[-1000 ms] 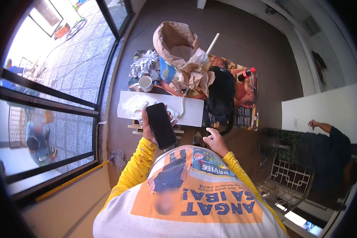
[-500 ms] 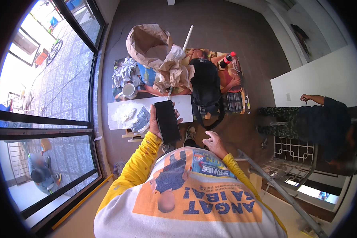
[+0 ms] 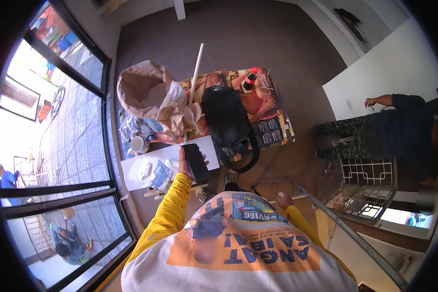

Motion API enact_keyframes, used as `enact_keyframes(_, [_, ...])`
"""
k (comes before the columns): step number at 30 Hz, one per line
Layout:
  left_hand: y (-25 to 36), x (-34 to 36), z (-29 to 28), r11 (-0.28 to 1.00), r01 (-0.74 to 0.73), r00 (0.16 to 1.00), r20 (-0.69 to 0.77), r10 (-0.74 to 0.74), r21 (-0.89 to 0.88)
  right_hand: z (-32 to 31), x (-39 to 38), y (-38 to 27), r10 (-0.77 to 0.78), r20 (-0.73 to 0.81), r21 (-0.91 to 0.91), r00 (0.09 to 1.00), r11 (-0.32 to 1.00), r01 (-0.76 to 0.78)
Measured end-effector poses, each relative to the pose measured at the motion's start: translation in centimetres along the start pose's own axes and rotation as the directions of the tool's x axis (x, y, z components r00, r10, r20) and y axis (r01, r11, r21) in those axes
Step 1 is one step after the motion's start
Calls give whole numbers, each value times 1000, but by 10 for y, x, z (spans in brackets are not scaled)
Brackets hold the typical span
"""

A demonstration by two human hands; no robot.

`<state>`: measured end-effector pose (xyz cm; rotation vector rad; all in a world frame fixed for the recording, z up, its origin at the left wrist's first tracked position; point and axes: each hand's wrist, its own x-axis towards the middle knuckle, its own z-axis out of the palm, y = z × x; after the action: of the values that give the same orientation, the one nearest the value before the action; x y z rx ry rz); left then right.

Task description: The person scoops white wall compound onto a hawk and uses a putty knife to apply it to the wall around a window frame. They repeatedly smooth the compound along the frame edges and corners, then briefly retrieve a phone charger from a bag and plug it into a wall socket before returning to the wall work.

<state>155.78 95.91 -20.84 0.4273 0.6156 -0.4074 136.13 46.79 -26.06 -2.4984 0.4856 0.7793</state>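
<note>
My left hand grips a black smartphone, its dark screen facing up, over the near edge of a white board. White powder or paste and a grey-blue cloth or packet lie on that board, left of the phone. Lower and to the right, my right hand hangs beside my shirt, away from any object I can make out. Its fingers are mostly hidden.
A picture-printed sheet bears a crumpled brown paper bag, a white mug, a black bag, a red-capped bottle and a white tube. A person stands at right, near a metal rail. Glass doors line the left.
The view has shifted, so the sheet and its things sit further left. My right hand has dropped lower and drawn back from in front of my shirt. The phone stays in my left hand, tilted more.
</note>
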Motion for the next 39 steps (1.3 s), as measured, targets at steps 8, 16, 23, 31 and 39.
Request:
enact_keyframes(8, [-1,109,-30,970,-20,986,-156,59,240,-13,-23,85,78,-88,114,993,991,-68])
enact_keyframes(16, [31,198,-74,957,-149,983,-67,170,249,9,-78,83,283,0,145,959,949,-280])
enact_keyframes(23, [49,239,-83,988,-105,982,-146,121,118,13,-140,44,418,-22,230,908,886,-402])
enact_keyframes(31, [56,251,-71,949,-83,924,-333,187,303,36,-180,35,423,-137,321,896,874,-364])
enact_keyframes(39, [62,254,-66,692,-8,897,-300,324,722,69,-196,42,350,-134,278,927,911,-303])
